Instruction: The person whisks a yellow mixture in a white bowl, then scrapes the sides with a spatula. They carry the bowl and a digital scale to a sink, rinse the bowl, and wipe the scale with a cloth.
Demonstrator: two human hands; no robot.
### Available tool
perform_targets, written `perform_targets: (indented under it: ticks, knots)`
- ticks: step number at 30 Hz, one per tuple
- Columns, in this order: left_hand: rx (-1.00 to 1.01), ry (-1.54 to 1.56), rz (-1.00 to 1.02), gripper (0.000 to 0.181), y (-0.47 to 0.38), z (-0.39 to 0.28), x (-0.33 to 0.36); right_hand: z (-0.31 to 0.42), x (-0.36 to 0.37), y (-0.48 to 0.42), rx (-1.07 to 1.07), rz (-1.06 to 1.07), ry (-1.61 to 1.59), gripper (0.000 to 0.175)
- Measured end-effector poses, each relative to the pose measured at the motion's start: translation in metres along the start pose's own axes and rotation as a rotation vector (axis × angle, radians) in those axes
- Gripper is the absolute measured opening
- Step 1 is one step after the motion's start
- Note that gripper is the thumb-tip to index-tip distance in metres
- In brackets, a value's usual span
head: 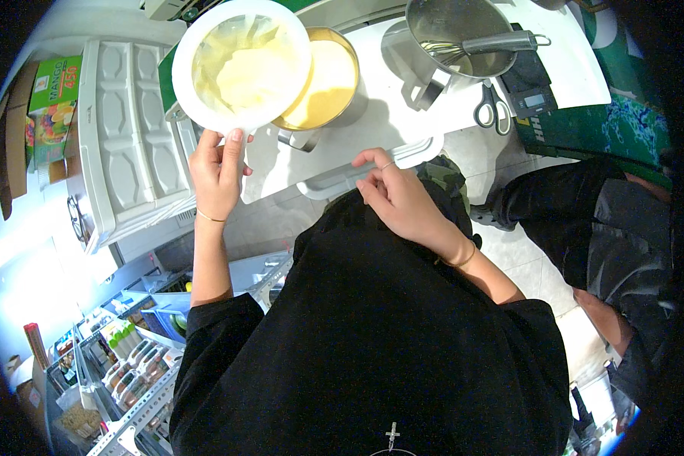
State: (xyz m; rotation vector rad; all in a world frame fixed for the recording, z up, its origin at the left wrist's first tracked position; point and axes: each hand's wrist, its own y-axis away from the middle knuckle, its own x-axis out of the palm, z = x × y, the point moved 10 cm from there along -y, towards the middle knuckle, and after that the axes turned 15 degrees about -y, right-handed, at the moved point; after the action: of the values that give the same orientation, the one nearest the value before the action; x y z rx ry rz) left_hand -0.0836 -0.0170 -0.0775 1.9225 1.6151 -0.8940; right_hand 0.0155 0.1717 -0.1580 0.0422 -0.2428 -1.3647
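My left hand [219, 165] grips the handle of a white-rimmed strainer [183, 65]. Inside its mesh lies a pale yellow mass [253, 77]. The strainer overlaps the left side of a stainless steel pot [350, 111] that holds smooth yellow liquid [330, 77]; whether the two touch, I cannot tell. My right hand [396, 199] is empty, its fingers loosely curled and apart. It hovers near a white plastic lid or tray [330, 181] at the table's front edge.
On the white table [282, 165] stands a steel pitcher [461, 34] with a whisk [499, 43] in it. Scissors [493, 111] and a black digital scale [530, 97] lie to the right. A white plastic drawer unit [142, 131] is at left. Another person's dark-clothed leg [553, 199] is at right.
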Motion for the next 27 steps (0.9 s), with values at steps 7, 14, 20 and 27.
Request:
perform_targets:
  ticks: [7,14,20,27]
  knots:
    - [-0.018,0.046,0.019,0.019,0.002,0.01,0.004,-0.002,0.001,0.0,0.021,0.014,-0.022,0.022]
    - [-0.022,0.069,0.019,0.019,0.008,0.01,0.013,0.0,0.001,0.0,0.006,0.005,-0.023,0.022]
    - [-0.168,0.359,0.139,0.023,0.008,0.01,0.017,0.001,0.0,0.001,-0.012,0.003,-0.025,0.022]
    - [-0.134,0.553,0.172,0.026,0.008,-0.006,0.013,-0.005,-0.005,0.003,0.018,-0.002,-0.058,0.022]
